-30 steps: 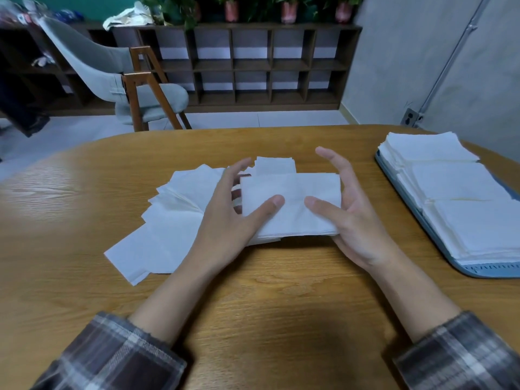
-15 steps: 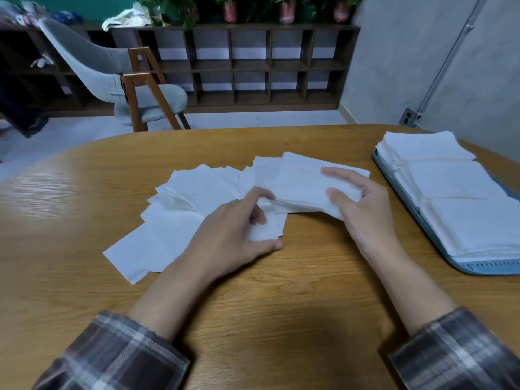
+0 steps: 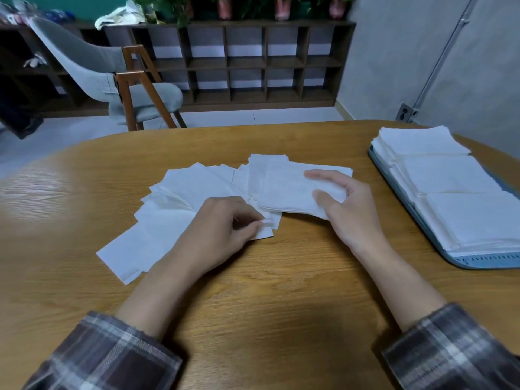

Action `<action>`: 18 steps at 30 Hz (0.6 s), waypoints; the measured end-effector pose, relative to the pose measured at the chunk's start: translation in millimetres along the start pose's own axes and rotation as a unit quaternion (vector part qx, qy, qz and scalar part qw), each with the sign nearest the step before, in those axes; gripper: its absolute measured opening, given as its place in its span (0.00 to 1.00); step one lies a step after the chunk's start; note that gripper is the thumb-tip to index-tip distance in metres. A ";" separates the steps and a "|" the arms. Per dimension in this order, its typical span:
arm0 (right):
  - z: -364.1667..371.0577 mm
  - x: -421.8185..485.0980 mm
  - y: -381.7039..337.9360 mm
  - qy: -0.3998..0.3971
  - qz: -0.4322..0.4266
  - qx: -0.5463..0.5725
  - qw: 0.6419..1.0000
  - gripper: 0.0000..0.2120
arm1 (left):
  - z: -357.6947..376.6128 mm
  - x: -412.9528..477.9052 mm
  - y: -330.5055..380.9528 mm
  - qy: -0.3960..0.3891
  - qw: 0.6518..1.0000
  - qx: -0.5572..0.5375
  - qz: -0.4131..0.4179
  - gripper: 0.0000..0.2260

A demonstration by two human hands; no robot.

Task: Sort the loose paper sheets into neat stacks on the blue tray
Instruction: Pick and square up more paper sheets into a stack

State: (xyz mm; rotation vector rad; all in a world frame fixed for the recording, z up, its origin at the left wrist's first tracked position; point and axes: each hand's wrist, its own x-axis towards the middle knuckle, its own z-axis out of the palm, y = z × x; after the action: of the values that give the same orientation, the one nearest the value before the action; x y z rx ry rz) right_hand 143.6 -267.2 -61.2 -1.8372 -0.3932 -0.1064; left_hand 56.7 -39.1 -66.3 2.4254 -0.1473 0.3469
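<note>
Wooden table (image 3: 281,291): the work surface. Blue tray (image 3: 478,261) at its right edge.

Done: the tray carries three squared white stacks in a row, far stack (image 3: 422,144), middle stack (image 3: 450,175) and near stack (image 3: 478,218), edges touching. They cover nearly all of the tray.

Left: a fanned spread of loose paper sheets (image 3: 174,198) lies well to the left of the tray, unsorted and overlapping. Count not readable.

In hand: a gathered bundle (image 3: 287,190), between the spread and the tray. My right hand (image 3: 349,209) grasps its tray-side end, fingers on top, thumb at the near edge. My left hand (image 3: 222,229) is curled, pinching the corner of a single sheet (image 3: 266,233) on the spread's tray-side edge.

Judgement: well past halfway. The bundle is not yet on the tray.
</note>
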 end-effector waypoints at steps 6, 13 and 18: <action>-0.2 0.2 0.6 -0.001 -0.002 0.000 1.000 0.19 | 0.7 -1.9 3.2 0.008 0.999 0.032 0.000 0.03; 0.1 2.2 3.8 -0.002 -0.012 -0.016 1.000 0.19 | -7.0 -5.7 24.1 0.037 0.995 -0.007 0.094 0.03; -0.9 1.8 2.1 0.003 -0.009 -0.009 1.000 0.19 | -11.5 -7.3 36.0 0.058 0.985 -0.162 0.031 0.05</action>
State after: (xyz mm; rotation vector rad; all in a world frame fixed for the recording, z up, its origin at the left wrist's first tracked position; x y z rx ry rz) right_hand 146.0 -268.2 -62.3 -1.8511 -0.4049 -0.1282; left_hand 40.3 -59.2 -37.8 2.0778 -0.2102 0.4529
